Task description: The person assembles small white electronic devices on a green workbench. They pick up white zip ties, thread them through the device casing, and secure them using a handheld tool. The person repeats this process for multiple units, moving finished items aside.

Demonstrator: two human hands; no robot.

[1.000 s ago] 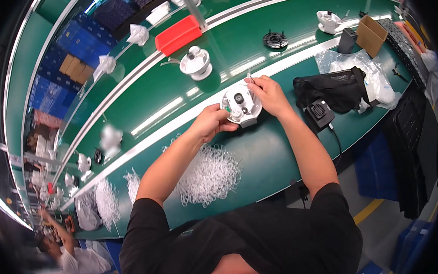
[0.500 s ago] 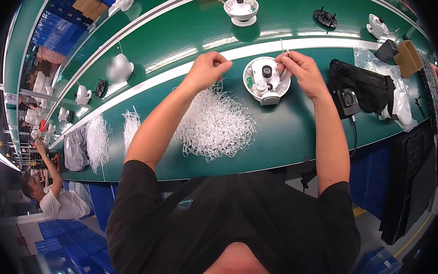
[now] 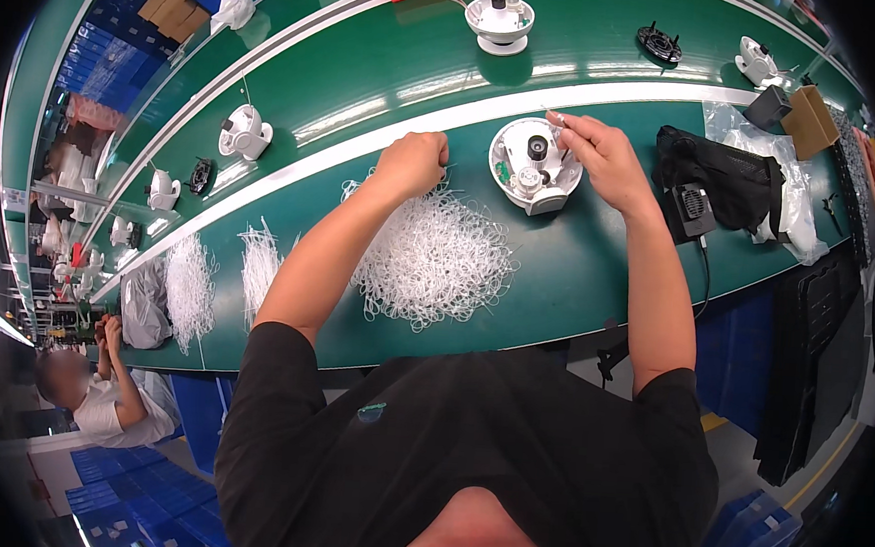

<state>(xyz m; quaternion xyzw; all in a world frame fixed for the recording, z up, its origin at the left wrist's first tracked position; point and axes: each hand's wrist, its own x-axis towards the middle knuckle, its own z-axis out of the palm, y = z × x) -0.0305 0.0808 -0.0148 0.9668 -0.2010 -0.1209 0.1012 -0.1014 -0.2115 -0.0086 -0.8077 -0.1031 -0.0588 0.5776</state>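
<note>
A white dome camera (image 3: 528, 194) with a dark lens sits in its round housing on the green bench. My right hand (image 3: 609, 164) is at the housing's far right rim, fingertips pinched on a thin white cable end (image 3: 554, 118). Just left of the camera lies a big heap of thin white looped ties (image 3: 433, 263). Over the heap's far edge is my left hand (image 3: 414, 162), its fingers closed; whatever they may hold is too small to make out.
Beyond a pale rail, a green line carries another white camera (image 3: 500, 22) and a black bracket (image 3: 659, 43). At right lie a black bag (image 3: 725, 166), a black device (image 3: 695, 204) and a cardboard box (image 3: 812, 121). A co-worker (image 3: 114, 399) sits at far left.
My left hand has come down closer to the heap, its fingers tucked in. The right hand has shifted slightly down and right. Cameras on the line have slid right; the co-worker's raised arm is lower.
</note>
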